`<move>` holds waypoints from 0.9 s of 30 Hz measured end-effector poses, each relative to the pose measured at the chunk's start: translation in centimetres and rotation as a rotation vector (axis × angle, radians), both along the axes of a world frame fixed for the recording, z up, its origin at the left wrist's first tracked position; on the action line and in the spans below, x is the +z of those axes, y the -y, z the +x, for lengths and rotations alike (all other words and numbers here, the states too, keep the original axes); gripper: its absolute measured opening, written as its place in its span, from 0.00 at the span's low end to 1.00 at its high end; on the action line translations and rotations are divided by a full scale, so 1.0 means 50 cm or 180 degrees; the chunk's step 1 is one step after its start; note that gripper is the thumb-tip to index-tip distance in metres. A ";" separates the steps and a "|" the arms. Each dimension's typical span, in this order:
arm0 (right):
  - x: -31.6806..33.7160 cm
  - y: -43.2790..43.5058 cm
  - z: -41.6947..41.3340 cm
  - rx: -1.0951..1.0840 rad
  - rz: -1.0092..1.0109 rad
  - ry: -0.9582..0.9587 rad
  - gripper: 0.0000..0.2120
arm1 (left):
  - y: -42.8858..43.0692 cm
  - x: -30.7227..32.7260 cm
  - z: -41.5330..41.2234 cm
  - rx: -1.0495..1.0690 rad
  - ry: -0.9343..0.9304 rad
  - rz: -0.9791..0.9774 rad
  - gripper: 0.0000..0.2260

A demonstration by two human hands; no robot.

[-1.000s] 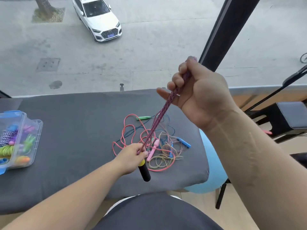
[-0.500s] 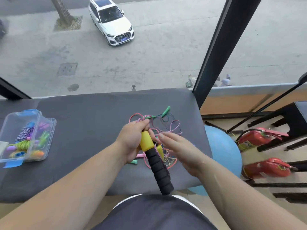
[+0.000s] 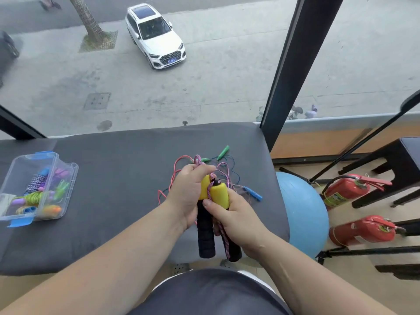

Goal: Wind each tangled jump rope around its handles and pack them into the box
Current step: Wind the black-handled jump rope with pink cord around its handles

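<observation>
Rope in hand: pink-and-purple braided jump rope (image 3: 223,237), two handles with yellow caps and black foam grips, held side by side above the near edge of the worktop (image 3: 118,183). Left handle (image 3: 204,226) gripped by the left hand (image 3: 186,196), fingers closed round its yellow cap with a loop of cord showing above the knuckles. Right handle (image 3: 221,196) gripped by the right hand (image 3: 236,219), fingers closed, thumb on the cap; a doubled length of cord runs down between the two grips. Cord not yet wound round the handles; judged at the start of winding.

Remaining tangle (image 3: 227,176): thin ropes in pink, dark blue and pale colours, lying on the worktop just beyond the hands, with green handles (image 3: 223,151) at the far side and a blue handle (image 3: 253,193) to the right. Number of ropes cannot be told; all unwound.

Box (image 3: 66,178): clear plastic, blue latches, lid up, at the left of the worktop, well apart from the hands. Holds several wound ropes in purple, green, orange and blue; room left is unclear.

Status: part packed; one rope in progress, tangle outstanding.
</observation>
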State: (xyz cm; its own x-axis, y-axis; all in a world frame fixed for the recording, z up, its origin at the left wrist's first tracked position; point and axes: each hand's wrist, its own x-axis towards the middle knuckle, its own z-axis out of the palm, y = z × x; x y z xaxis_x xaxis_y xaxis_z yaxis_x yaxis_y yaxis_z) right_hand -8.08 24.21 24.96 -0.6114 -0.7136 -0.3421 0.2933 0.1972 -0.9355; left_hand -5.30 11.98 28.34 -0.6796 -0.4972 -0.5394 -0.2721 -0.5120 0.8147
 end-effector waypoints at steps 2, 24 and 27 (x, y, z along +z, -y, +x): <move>-0.005 0.001 0.010 -0.0192 -0.0090 0.0187 0.07 | -0.009 0.004 0.014 -0.0008 0.0108 -0.0300 0.06; 0.039 0.014 0.031 -0.0503 -0.0867 0.1341 0.23 | -0.005 0.009 0.085 -0.1774 0.0370 -0.2733 0.41; 0.034 0.004 0.023 -0.0355 -0.0733 0.1095 0.22 | 0.002 -0.003 0.084 -0.1650 0.0241 -0.2968 0.37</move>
State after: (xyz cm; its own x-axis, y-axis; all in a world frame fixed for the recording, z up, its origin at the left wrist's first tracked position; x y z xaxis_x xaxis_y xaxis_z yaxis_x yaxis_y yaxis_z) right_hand -6.91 24.03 26.68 -0.5672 -0.7312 -0.3791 0.6036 -0.0558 -0.7953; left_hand -1.08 11.89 28.18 -0.9071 -0.3951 -0.1452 -0.3440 0.4971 0.7966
